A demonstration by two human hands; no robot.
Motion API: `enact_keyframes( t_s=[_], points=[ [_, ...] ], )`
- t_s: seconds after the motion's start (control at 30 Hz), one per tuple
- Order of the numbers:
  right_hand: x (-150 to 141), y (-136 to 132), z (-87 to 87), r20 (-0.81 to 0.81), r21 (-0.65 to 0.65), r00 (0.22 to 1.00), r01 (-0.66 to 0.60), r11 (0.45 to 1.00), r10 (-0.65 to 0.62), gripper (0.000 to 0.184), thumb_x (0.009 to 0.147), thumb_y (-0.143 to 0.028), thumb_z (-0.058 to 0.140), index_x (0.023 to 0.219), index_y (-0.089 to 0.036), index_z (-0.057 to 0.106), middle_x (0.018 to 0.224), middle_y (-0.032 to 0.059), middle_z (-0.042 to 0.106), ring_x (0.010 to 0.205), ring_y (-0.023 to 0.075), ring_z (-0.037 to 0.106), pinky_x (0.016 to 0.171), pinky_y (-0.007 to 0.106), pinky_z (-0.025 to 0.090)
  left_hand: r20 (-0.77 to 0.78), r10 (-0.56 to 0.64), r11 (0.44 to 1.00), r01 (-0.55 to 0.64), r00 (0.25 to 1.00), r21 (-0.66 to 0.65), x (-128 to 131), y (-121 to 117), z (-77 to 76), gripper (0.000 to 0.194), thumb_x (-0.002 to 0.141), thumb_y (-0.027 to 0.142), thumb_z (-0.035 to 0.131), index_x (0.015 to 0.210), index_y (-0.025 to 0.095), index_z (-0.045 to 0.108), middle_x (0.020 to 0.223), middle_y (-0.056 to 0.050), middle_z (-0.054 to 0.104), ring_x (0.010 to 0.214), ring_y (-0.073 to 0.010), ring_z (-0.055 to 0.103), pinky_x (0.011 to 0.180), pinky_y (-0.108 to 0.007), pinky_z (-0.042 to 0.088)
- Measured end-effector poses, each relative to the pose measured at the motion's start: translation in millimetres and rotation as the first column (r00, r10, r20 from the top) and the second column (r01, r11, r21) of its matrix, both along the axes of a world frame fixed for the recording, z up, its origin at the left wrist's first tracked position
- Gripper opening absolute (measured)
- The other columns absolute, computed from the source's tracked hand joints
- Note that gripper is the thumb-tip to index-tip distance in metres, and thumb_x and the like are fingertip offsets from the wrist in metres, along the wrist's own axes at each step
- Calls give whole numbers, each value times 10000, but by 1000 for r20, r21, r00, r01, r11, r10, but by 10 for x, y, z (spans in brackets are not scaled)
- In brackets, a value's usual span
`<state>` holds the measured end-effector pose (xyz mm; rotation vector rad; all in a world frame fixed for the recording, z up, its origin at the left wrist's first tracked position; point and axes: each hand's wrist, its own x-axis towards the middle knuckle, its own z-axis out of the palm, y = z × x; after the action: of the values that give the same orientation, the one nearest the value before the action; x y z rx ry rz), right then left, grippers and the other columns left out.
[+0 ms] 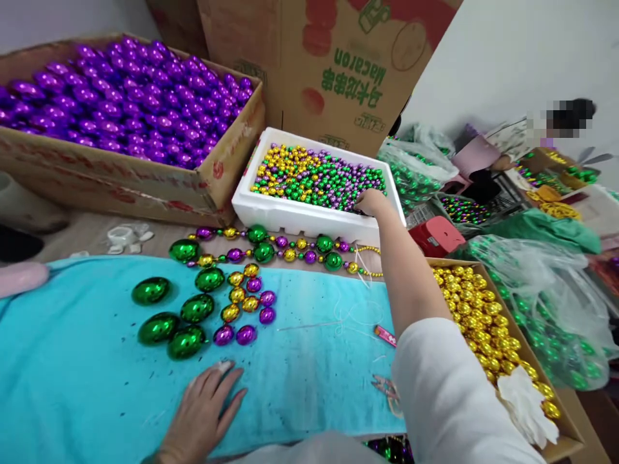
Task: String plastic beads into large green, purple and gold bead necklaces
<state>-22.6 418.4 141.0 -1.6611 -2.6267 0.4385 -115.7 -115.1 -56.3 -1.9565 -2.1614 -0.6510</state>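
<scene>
The right hand (370,203) dips among small mixed-colour beads (333,183) in a white foam box (271,209), fingertips hidden, grip unclear; a beaded strand (333,261) lies to its near left, a Macaron carton (290,84) beyond. The left hand (200,403) rests loosely spread, large green beads (187,341) ahead.

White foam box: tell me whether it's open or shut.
Open: the white foam box is uncovered on top, small gold, green and purple beads show inside, and the right hand reaches in.
</scene>
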Motion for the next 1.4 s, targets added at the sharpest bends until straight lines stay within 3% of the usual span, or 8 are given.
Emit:
enact_keyframes(
  t_s=[0.13,0.27,0.43,0.53,0.8,1.03,1.2,1.4],
  points=[
    [177,-187,89,-289,-162,957,-44,986,-5,281,926,-371,551,1096,-168,643,775,42,641,550,84,534,464,179,403,-13,-14,999,14,1000,30,-26,14,-56,308,908,428,523,1092,212,643,1067,-83,672,999,-244,598,869,-360,437],
    [304,-841,-201,-637,-475,761,-262,840,-123,359,916,-445,546,1187,-212,571,805,9,629,460,47,417,380,158,262,12,9,999,-8,1000,-33,1,-2,-45,280,905,389,535,1093,217,653,1074,-92,671,1006,-253,595,879,-377,444],
    [233,-1941,-1021,-341,-454,931,-287,844,133,259,865,-336,633,1098,-237,688,969,30,692,776,143,630,686,226,488,77,42,983,-27,996,-181,47,-5,13,282,909,372,550,1104,203,663,1105,-115,654,1065,-277,563,916,-409,445],
    [195,-2307,-1360,-184,-359,931,-361,861,314,286,886,-306,613,1154,-257,698,1105,56,665,1032,204,621,907,266,462,101,44,975,-21,994,-222,52,-3,32,299,910,376,550,1119,191,658,1119,-127,641,1084,-289,546,922,-425,444],
    [247,-2277,-1411,-208,-335,950,-293,896,233,743,739,-325,769,1423,-247,488,1238,96,521,1110,233,568,1002,331,446,66,42,980,-28,997,-197,67,8,87,287,907,367,557,1104,183,655,1127,-129,633,1085,-293,538,905,-422,441],
    [364,-2305,-1414,-302,-402,940,-279,872,161,708,709,-174,741,1380,-211,518,1284,95,476,840,150,582,902,334,518,102,50,975,-27,993,-221,63,8,92,292,907,367,562,1117,184,650,1138,-129,630,1100,-294,534,912,-419,430],
    [444,-2307,-1485,-433,-339,880,-361,869,196,719,673,-124,744,1355,-225,540,1407,108,412,1107,213,554,1017,380,473,68,27,984,-15,997,-178,65,16,80,287,900,356,571,1104,169,648,1122,-137,633,1084,-302,543,889,-418,436],
    [619,-2201,-1538,-513,-366,851,-331,870,108,690,660,-82,696,1319,-241,569,1438,104,396,1152,232,541,843,358,554,54,25,984,-15,998,-176,55,16,78,291,894,358,575,1098,167,654,1121,-135,639,1063,-301,555,879,-416,443]
  ],
)
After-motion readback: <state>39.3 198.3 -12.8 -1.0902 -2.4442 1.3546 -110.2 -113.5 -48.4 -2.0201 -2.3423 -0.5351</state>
